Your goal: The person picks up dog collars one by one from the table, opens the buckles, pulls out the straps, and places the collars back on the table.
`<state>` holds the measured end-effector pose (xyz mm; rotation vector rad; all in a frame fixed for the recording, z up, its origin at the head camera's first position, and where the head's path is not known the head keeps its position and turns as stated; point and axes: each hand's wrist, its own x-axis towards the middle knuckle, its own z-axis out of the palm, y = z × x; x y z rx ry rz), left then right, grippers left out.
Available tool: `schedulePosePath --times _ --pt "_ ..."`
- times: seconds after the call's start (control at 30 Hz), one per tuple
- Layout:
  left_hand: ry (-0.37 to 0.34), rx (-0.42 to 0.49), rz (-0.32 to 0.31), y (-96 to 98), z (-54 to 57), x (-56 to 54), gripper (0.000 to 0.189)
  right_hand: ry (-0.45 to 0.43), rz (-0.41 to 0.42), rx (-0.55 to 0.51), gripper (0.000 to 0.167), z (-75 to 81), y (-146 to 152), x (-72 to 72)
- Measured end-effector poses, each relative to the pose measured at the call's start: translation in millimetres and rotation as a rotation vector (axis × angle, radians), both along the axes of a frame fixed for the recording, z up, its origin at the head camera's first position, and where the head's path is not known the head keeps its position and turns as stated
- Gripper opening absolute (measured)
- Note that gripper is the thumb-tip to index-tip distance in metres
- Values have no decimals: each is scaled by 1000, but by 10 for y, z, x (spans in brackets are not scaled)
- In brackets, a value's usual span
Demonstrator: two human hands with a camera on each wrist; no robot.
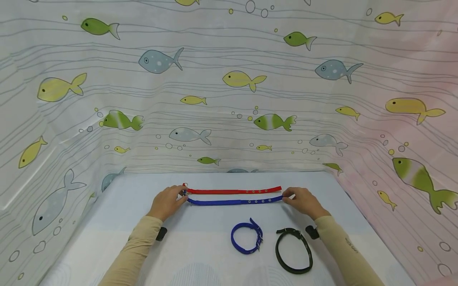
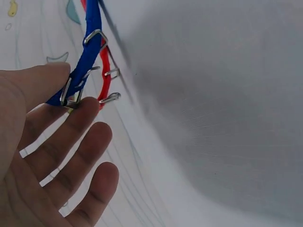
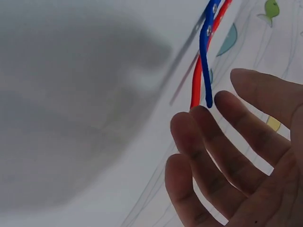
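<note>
Two strap collars lie stretched side by side across the table, a red collar [image 1: 218, 192] behind a straight blue collar [image 1: 218, 202]. My left hand [image 1: 167, 202] pinches the blue collar's buckle end between thumb and index finger; the metal buckle [image 2: 71, 97] shows there. Close by, the red collar's buckle [image 2: 110, 98] is near the other fingertips. At the holed end, my right hand [image 1: 303, 201] has its fingers spread, with thumb apart. The blue tip [image 3: 209, 101] is beside the index and middle fingertips; whether they touch it I cannot tell.
Nearer me lie a blue collar buckled into a ring [image 1: 233, 240] and a dark collar in a larger ring [image 1: 277, 254], between my forearms. The white table [image 1: 200, 238] meets a fish-patterned sheet [image 1: 229, 111] at the back and sides.
</note>
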<state>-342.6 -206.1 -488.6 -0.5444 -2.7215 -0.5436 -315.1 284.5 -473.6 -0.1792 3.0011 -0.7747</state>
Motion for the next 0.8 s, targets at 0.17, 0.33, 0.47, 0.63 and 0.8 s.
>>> schedulePosePath --times 0.17,0.33,0.47,0.63,0.8 --pt "-10 -2 23 -2 4 2 34 48 -1 -25 22 1 -14 -8" --pt "-8 -13 48 14 17 17 34 143 -13 -52 26 5 -16 8" --pt "67 -11 44 67 11 33 32 218 -7 -76 29 -10 -6 24" --pt "193 9 -7 229 -3 42 26 271 0 -116 29 10 -41 50" --pt "239 38 -96 528 54 115 24 283 6 -113 30 11 -82 85"
